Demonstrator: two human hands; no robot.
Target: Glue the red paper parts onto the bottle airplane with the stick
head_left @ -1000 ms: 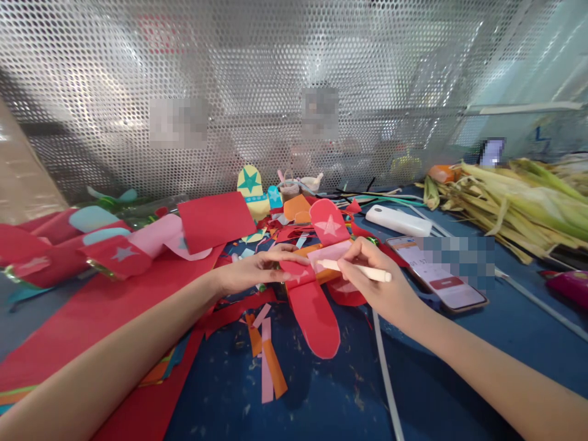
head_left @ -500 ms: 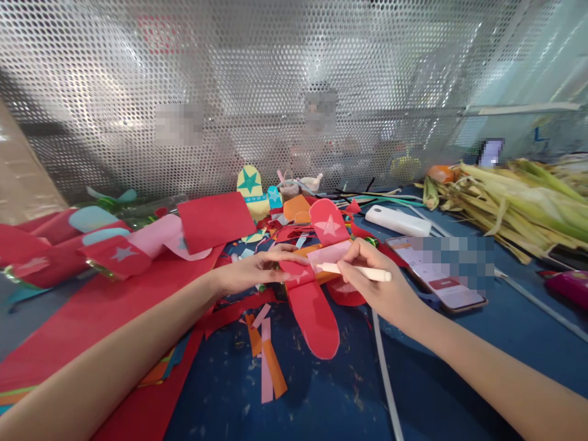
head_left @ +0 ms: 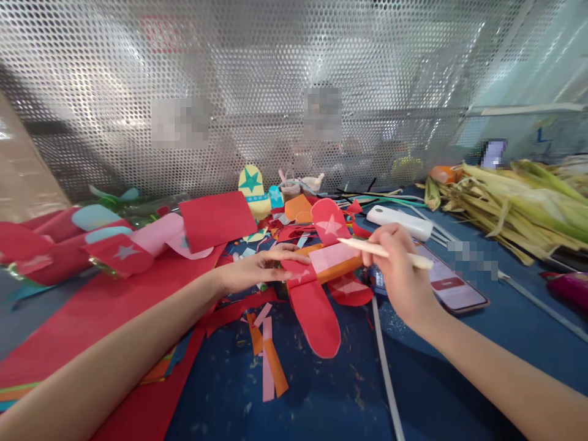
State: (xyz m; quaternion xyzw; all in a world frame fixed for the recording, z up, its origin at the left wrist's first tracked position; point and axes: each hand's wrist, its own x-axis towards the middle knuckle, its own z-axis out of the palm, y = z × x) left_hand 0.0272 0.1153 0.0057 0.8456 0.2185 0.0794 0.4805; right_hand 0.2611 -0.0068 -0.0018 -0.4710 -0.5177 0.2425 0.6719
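Note:
A paper airplane with red wings, pale stars and an orange and pink body lies before me. My left hand grips its red front end, thumb and fingers closed on the paper. In my right hand is a slim cream-coloured pen, pinched between the fingers. The pen's tip is over the body near the upper wing; whether it touches the paper I cannot tell. A pink strip runs along the body's top. Several pink and orange paper scraps lie close by.
Red paper sheets and another paper airplane are at left. A phone, a white device, cables and corn husks occupy the right. A perforated metal panel stands behind small paper crafts.
My right hand has moved right and slightly up with the pen, off the pink strip, uncovering more of the airplane's body. My left hand keeps its grip in nearly the same place.

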